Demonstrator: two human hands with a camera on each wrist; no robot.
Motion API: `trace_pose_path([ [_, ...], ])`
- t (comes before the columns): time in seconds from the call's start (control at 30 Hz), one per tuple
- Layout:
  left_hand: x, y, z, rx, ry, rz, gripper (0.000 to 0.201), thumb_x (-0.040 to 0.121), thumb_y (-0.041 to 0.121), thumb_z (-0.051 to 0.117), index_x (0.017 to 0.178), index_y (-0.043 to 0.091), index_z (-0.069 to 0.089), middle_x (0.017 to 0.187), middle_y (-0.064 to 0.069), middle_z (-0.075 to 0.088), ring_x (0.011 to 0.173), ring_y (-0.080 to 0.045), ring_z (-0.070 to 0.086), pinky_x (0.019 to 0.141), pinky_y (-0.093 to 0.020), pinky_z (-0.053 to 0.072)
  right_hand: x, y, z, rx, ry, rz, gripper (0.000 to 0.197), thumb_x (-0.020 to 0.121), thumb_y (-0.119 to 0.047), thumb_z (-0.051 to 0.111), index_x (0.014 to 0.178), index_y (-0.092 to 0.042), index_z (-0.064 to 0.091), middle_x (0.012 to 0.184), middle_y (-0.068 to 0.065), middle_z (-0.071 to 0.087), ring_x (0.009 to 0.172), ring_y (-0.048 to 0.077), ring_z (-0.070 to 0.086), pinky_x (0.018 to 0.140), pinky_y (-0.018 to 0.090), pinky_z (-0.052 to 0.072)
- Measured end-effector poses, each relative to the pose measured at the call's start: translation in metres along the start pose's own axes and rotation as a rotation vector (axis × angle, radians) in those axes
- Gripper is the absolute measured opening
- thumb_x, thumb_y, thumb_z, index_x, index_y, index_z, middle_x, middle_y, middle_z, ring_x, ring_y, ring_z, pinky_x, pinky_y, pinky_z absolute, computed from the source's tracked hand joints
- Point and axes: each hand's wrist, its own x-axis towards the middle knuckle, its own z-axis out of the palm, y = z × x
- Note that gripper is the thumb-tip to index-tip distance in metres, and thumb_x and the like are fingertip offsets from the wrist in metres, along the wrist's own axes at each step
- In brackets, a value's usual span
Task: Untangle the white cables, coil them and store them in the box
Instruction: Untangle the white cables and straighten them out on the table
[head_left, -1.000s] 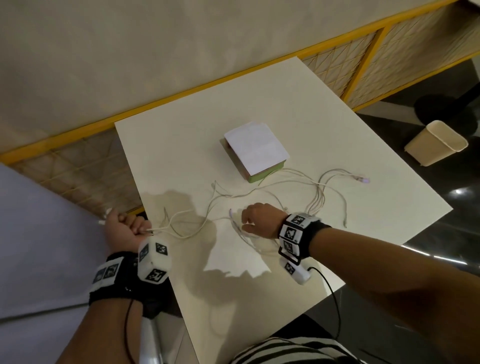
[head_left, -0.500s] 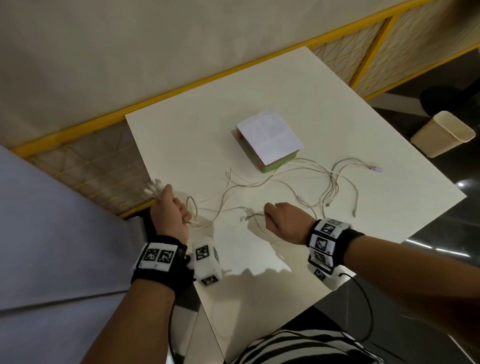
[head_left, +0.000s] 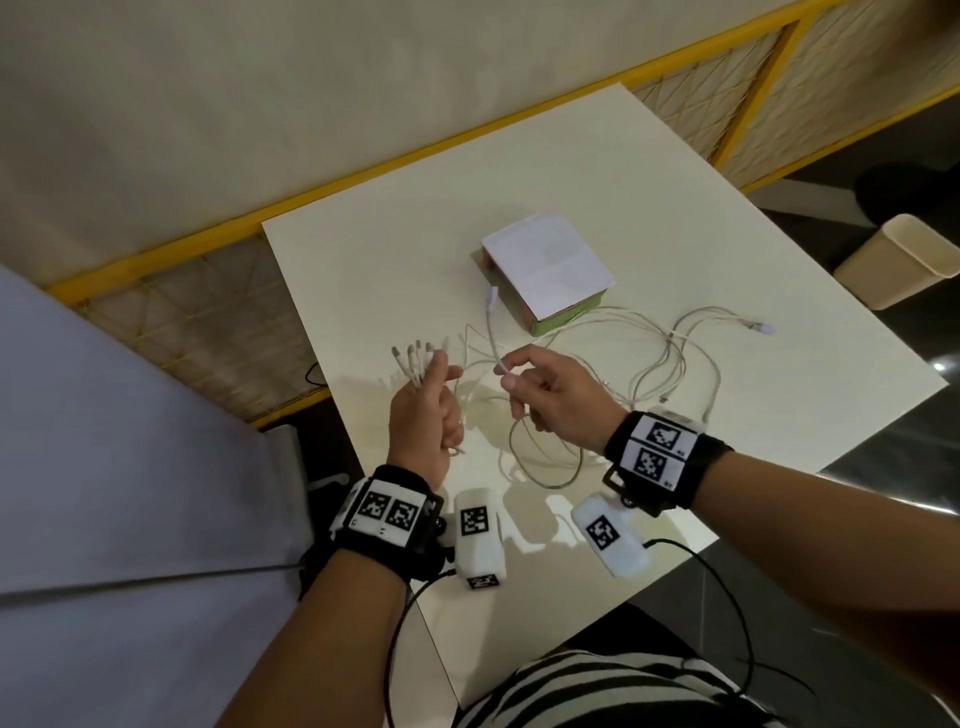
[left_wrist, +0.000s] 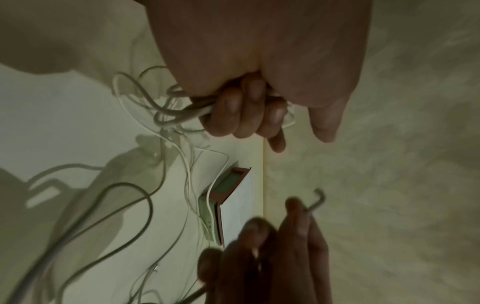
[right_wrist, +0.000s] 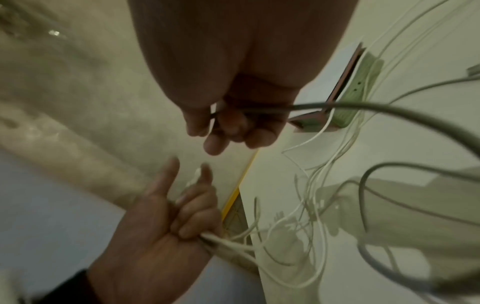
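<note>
Several thin white cables (head_left: 649, 358) lie tangled on the white table (head_left: 649, 208), in front of a small green box (head_left: 563, 317) whose white lid (head_left: 548, 265) covers it. My left hand (head_left: 428, 410) is raised over the table's left edge and grips a bundle of cable ends; their plugs (head_left: 413, 356) fan out above my fist. In the left wrist view the three lower fingers (left_wrist: 241, 115) curl round the bundle. My right hand (head_left: 545, 389) pinches a single cable (head_left: 493, 332), whose plug end points up toward the box, and a loop (head_left: 545, 462) hangs below it.
A yellow-framed mesh railing (head_left: 727, 83) runs behind the table. A beige waste bin (head_left: 904, 260) stands on the dark floor at the right. A pale grey surface (head_left: 104, 467) lies left of the table.
Both hands have risen off the table and come together. The left hand has carried its bundle of plug ends up and to the right. The right hand now pinches one cable, lifted upright.
</note>
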Motion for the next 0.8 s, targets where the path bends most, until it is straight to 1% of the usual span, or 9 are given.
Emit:
trace_pose_path([
  [0.13,-0.005,-0.001,0.011,0.043,-0.060,0.041,0.031,0.093,0.038,0.055,0.094,0.008,0.062,0.045,0.008,0.029,0.034,-0.006,0.021,0.039,-0.020,0.016,0.004,-0.001,0.016,-0.155,-0.092,-0.078,0.012,0.093,-0.026,0.056,0.096,-0.018,0.063,0.052,-0.002,0.056,0.041,0.005,0.042,0.050,0.014,0.036],
  [0.3,0.003,0.010,0.015,0.032,0.036,0.056,0.036,0.096,0.029,0.051,0.065,0.012,0.049,0.040,0.005,0.029,0.033,-0.009,0.024,0.039,-0.021,0.020,0.003,-0.002,0.015,-0.204,-0.124,-0.083,0.015,0.092,-0.029,0.058,0.095,-0.015,0.064,0.052,-0.005,0.055,0.044,0.005,0.042,0.051,0.013,0.035],
  [0.37,0.007,0.016,0.015,-0.079,0.083,0.029,0.039,0.098,0.031,0.048,0.062,0.016,0.043,0.045,0.004,0.034,0.039,-0.010,0.034,0.042,-0.022,0.028,0.000,0.003,0.010,-0.276,-0.159,-0.033,0.016,0.090,-0.031,0.061,0.089,-0.014,0.063,0.054,-0.008,0.051,0.044,0.003,0.044,0.052,0.012,0.034],
  [0.43,0.013,0.028,0.011,-0.277,0.117,0.013,0.038,0.099,0.034,0.045,0.065,0.017,0.043,0.049,0.006,0.046,0.049,-0.012,0.053,0.052,-0.026,0.044,-0.004,0.012,0.001,-0.370,-0.185,0.035,0.017,0.088,-0.030,0.063,0.086,-0.014,0.064,0.060,-0.012,0.052,0.049,0.001,0.046,0.056,0.014,0.036],
  [0.5,0.020,0.043,0.001,-0.429,0.120,0.036,0.038,0.100,0.037,0.041,0.068,0.018,0.043,0.046,0.006,0.048,0.048,-0.013,0.059,0.060,-0.029,0.055,-0.011,0.024,-0.017,-0.312,-0.171,0.165,0.020,0.086,-0.030,0.064,0.085,-0.011,0.066,0.052,-0.013,0.053,0.044,0.002,0.043,0.053,0.015,0.038],
  [0.57,0.027,0.061,-0.015,-0.503,0.116,0.077,0.042,0.101,0.040,0.038,0.064,0.019,0.039,0.039,0.008,0.037,0.034,-0.008,0.041,0.047,-0.017,0.045,-0.018,0.034,-0.040,-0.293,-0.150,0.271,0.022,0.086,-0.033,0.064,0.082,-0.012,0.065,0.042,-0.012,0.049,0.040,0.002,0.040,0.048,0.015,0.038],
  [0.67,0.037,0.080,-0.036,-0.498,0.132,0.123,0.045,0.100,0.043,0.037,0.062,0.020,0.037,0.035,0.008,0.026,0.029,-0.006,0.024,0.036,-0.012,0.023,-0.032,0.052,-0.075,-0.513,-0.123,0.297,0.023,0.087,-0.035,0.062,0.072,-0.018,0.061,0.055,-0.009,0.048,0.049,0.005,0.046,0.046,0.013,0.040],
  [0.73,0.038,0.080,-0.040,-0.424,0.123,0.109,0.043,0.099,0.044,0.038,0.064,0.021,0.041,0.035,0.007,0.024,0.028,-0.006,0.022,0.034,-0.011,0.020,-0.039,0.063,-0.093,-0.578,-0.070,0.316,0.028,0.089,-0.035,0.060,0.066,-0.019,0.061,0.061,-0.001,0.054,0.055,0.012,0.052,0.053,0.019,0.044],
  [0.8,0.039,0.074,-0.040,-0.354,0.108,0.084,0.041,0.101,0.043,0.035,0.068,0.022,0.045,0.034,0.006,0.023,0.027,-0.005,0.021,0.033,-0.011,0.019,-0.041,0.068,-0.104,-0.533,-0.003,0.318,0.036,0.091,-0.035,0.057,0.067,-0.010,0.066,0.068,0.007,0.064,0.063,0.017,0.056,0.066,0.027,0.044],
])
